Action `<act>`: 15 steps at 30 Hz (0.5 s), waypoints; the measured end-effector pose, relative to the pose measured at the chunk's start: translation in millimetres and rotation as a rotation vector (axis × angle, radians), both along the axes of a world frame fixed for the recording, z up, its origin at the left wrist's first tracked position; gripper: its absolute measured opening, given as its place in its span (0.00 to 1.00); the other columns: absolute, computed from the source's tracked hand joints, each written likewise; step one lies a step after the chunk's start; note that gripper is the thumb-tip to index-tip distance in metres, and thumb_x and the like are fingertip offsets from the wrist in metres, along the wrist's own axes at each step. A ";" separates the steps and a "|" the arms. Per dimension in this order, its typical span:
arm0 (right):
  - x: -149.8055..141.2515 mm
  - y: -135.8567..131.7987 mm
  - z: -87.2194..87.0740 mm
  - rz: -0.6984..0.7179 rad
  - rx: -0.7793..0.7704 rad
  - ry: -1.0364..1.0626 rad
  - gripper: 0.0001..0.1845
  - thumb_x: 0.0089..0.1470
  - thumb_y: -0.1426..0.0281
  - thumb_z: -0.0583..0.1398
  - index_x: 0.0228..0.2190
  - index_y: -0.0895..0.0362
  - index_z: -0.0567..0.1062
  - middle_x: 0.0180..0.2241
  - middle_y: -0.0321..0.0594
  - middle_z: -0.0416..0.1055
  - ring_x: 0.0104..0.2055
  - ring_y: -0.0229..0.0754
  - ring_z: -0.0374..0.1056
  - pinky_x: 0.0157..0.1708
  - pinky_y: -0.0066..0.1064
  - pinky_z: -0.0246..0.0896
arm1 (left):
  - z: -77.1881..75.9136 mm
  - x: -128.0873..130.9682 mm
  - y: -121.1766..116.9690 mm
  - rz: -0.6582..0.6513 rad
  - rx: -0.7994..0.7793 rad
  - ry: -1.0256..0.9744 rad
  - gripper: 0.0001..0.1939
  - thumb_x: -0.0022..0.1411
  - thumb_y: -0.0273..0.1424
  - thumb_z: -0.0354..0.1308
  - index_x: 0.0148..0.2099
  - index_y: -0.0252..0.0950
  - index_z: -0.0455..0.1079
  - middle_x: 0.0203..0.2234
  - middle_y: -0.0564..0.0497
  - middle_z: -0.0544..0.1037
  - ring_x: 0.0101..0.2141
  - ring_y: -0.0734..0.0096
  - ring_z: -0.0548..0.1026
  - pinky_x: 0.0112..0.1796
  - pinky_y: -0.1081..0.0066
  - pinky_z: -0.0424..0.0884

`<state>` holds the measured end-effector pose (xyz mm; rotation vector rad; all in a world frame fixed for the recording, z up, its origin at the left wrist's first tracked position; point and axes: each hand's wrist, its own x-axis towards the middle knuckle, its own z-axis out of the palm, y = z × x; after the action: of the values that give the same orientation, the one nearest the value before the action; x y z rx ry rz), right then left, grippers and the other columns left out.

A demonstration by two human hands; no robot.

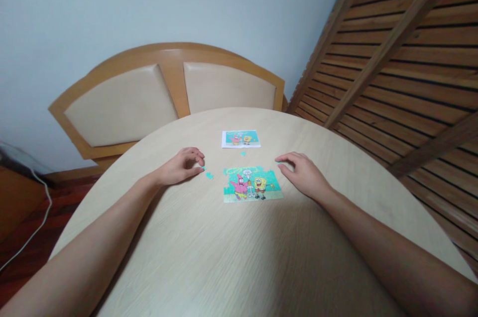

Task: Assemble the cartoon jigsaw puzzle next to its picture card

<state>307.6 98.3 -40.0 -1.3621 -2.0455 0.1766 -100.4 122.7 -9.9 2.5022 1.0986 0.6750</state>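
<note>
Jigsaw puzzle [253,190]: lay mostly joined, gapped toward 2 o'clock; pinched small teal pieces [279,162] in left hand [181,165] and right hand [304,174].

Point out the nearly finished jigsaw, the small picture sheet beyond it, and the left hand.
Jigsaw [254,188]: head view, on its lower middle.
Picture sheet [242,144]: head view, on its printed lower middle.
Left hand [181,165]: head view, on the back of the hand.
</note>
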 end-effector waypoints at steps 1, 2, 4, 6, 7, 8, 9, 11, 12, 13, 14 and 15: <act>-0.1 -0.1 0.1 0.000 -0.001 -0.001 0.10 0.59 0.68 0.59 0.39 0.53 0.80 0.42 0.43 0.80 0.46 0.52 0.73 0.51 0.47 0.66 | -0.2 1.7 0.0 -0.014 0.007 -0.004 0.10 0.65 0.39 0.58 0.36 0.39 0.74 0.43 0.45 0.79 0.49 0.59 0.75 0.58 0.54 0.66; -0.1 -0.2 0.1 -0.001 -0.003 -0.002 0.10 0.59 0.68 0.59 0.39 0.53 0.80 0.42 0.43 0.80 0.46 0.52 0.73 0.51 0.47 0.66 | -0.3 3.4 -0.2 -0.031 0.014 -0.006 0.11 0.66 0.39 0.57 0.35 0.39 0.74 0.41 0.46 0.79 0.49 0.60 0.75 0.59 0.54 0.65; -0.1 -0.4 0.0 -0.004 -0.007 -0.002 0.10 0.59 0.68 0.59 0.39 0.53 0.80 0.42 0.43 0.80 0.46 0.52 0.73 0.51 0.47 0.65 | -0.5 6.0 -1.3 -0.047 0.026 -0.007 0.11 0.67 0.39 0.56 0.36 0.39 0.73 0.38 0.47 0.80 0.47 0.62 0.75 0.59 0.55 0.64; 0.1 -0.5 -0.2 -0.001 -0.009 -0.001 0.09 0.59 0.68 0.59 0.39 0.54 0.79 0.42 0.44 0.80 0.47 0.52 0.73 0.51 0.47 0.65 | -1.0 7.0 -2.4 -0.022 0.030 0.003 0.11 0.68 0.39 0.56 0.40 0.38 0.73 0.38 0.47 0.79 0.46 0.62 0.75 0.57 0.57 0.66; 0.4 -0.5 -0.3 0.002 -0.011 -0.001 0.09 0.59 0.68 0.59 0.39 0.54 0.79 0.42 0.44 0.80 0.47 0.52 0.73 0.51 0.47 0.65 | -1.5 6.7 -2.6 -0.002 0.036 0.014 0.11 0.68 0.40 0.56 0.42 0.38 0.73 0.39 0.46 0.79 0.46 0.62 0.75 0.55 0.58 0.67; 0.7 -0.5 -0.3 0.003 -0.014 -0.001 0.10 0.59 0.68 0.59 0.39 0.54 0.79 0.42 0.44 0.79 0.47 0.52 0.73 0.51 0.47 0.65 | -2.0 6.2 -2.5 0.015 0.042 0.028 0.13 0.68 0.42 0.57 0.44 0.38 0.73 0.40 0.46 0.79 0.45 0.62 0.75 0.53 0.59 0.69; 0.9 -0.5 0.0 0.002 -0.015 -0.001 0.10 0.59 0.68 0.59 0.39 0.54 0.79 0.42 0.44 0.79 0.47 0.52 0.72 0.51 0.47 0.65 | -2.5 5.5 -2.0 0.025 0.051 0.042 0.14 0.67 0.43 0.58 0.44 0.38 0.74 0.41 0.45 0.79 0.45 0.62 0.75 0.51 0.60 0.69; 0.5 -1.2 1.8 0.000 -0.014 -0.004 0.09 0.59 0.68 0.59 0.39 0.55 0.79 0.42 0.44 0.79 0.46 0.52 0.72 0.51 0.47 0.66 | -3.7 4.0 -0.1 0.033 0.068 0.056 0.15 0.67 0.44 0.58 0.44 0.38 0.75 0.41 0.45 0.79 0.44 0.61 0.75 0.50 0.60 0.70; -0.5 -2.2 3.5 0.000 -0.007 -0.004 0.09 0.60 0.68 0.59 0.39 0.55 0.79 0.42 0.44 0.79 0.46 0.52 0.72 0.51 0.47 0.66 | -4.2 3.5 1.0 0.034 0.072 0.057 0.15 0.68 0.43 0.57 0.44 0.38 0.75 0.41 0.45 0.79 0.44 0.61 0.75 0.50 0.60 0.70; -2.3 -3.9 5.8 0.007 0.005 -0.005 0.09 0.60 0.68 0.59 0.40 0.54 0.79 0.42 0.44 0.78 0.47 0.52 0.72 0.51 0.47 0.66 | -4.7 3.3 2.1 0.037 0.073 0.057 0.15 0.69 0.43 0.56 0.44 0.38 0.76 0.41 0.45 0.79 0.43 0.61 0.76 0.50 0.60 0.71; -5.1 -6.4 8.4 0.022 0.020 -0.003 0.10 0.61 0.68 0.58 0.40 0.54 0.79 0.43 0.44 0.78 0.47 0.51 0.72 0.52 0.47 0.65 | -5.2 3.3 3.1 0.039 0.078 0.064 0.15 0.70 0.42 0.55 0.44 0.38 0.77 0.41 0.45 0.80 0.43 0.61 0.76 0.49 0.60 0.71; -8.9 -9.9 11.3 0.044 0.039 -0.001 0.10 0.62 0.67 0.58 0.41 0.53 0.79 0.44 0.44 0.78 0.48 0.51 0.72 0.53 0.47 0.65 | -5.6 3.6 3.8 0.042 0.089 0.079 0.15 0.70 0.42 0.54 0.45 0.38 0.77 0.41 0.45 0.80 0.44 0.61 0.76 0.49 0.60 0.71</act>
<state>298.7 88.4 -28.7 -1.2949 -2.0702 0.1540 -96.9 126.6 -15.5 2.6077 1.1758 0.6547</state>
